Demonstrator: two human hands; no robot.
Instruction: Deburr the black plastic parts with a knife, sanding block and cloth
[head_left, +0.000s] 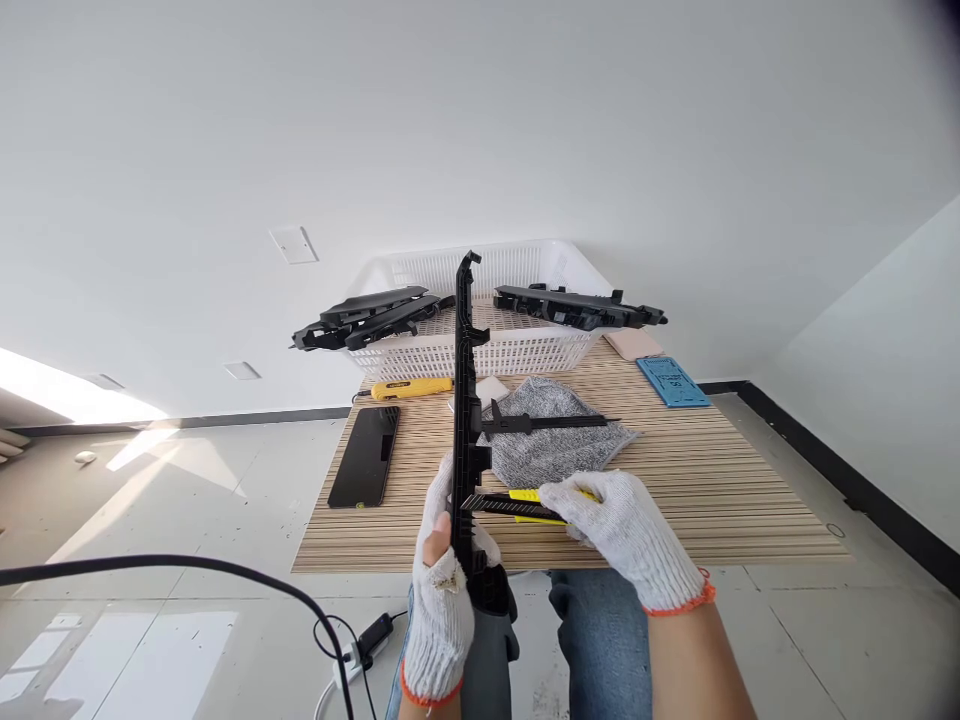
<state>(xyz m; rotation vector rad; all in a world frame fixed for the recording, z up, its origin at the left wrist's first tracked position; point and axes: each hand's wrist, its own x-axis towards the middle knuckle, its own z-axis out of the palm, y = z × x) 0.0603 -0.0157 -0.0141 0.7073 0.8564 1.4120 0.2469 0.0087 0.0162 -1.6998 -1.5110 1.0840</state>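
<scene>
A long black plastic trim part stands roughly upright in front of me, its lower end over my lap. My left hand, in a white knit glove with the thumb tip bare, is closed around its lower portion. In my gloved right hand is a yellow and black utility knife. Its blade is extended and points left, with the tip at the edge of the black part just above my left thumb. Fingers of the left hand behind the part are partly hidden.
Behind stands a white plastic basket with similar black parts across its rim. On the striped table lie a phone, a yellow tool, a grey cloth, a black caliper and a blue plate. A black cable crosses lower left.
</scene>
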